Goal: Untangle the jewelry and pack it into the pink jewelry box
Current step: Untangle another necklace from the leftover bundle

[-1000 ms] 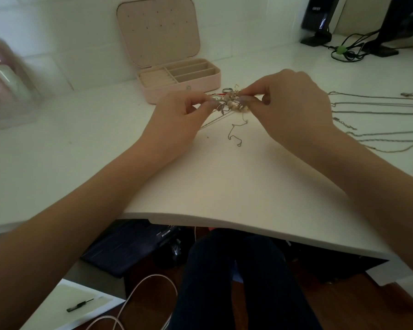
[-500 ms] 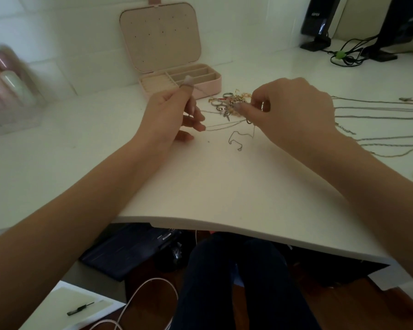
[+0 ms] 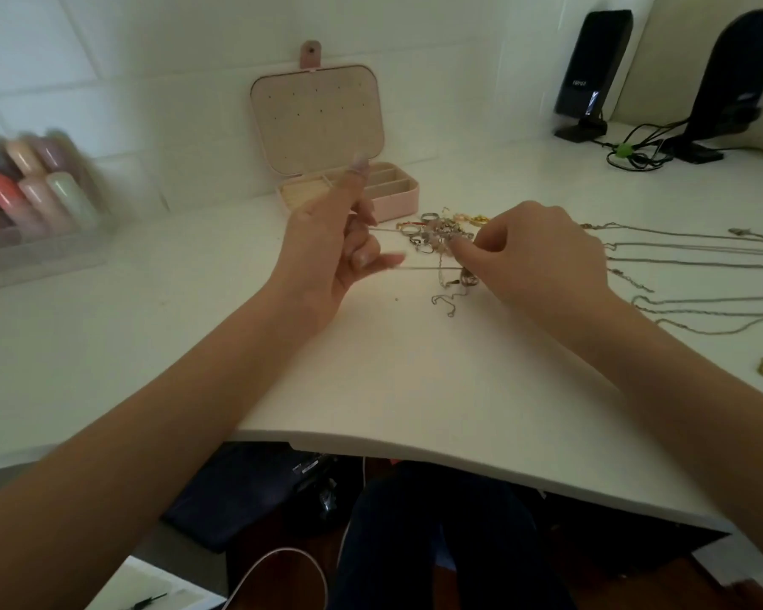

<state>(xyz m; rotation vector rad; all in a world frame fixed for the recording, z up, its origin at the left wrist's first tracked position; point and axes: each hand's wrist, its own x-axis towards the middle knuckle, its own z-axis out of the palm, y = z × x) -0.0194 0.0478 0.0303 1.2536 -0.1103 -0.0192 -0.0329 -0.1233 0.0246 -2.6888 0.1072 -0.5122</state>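
A tangle of rings, beads and thin chains (image 3: 441, 235) lies on the white desk (image 3: 415, 380), just in front of the open pink jewelry box (image 3: 397, 200). My left hand (image 3: 331, 248) is raised left of the tangle and pinches a thin silver chain (image 3: 419, 267) that runs taut from its fingers to the pile. My right hand (image 3: 534, 257) rests on the right side of the tangle, its fingertips pinching into it. The box lid stands upright against the wall, and the compartments that show look empty.
Several straightened chains (image 3: 697, 261) lie side by side on the desk to the right. A clear case of coloured bottles (image 3: 32, 200) stands at the far left. Black speakers (image 3: 591, 77) and cables (image 3: 635, 151) sit at the back right. The desk edge curves close to my body.
My left hand has let go of the tangle's middle and drawn a chain out to the left and upward, stretching it taut. My right hand has stayed on the pile, holding it down.
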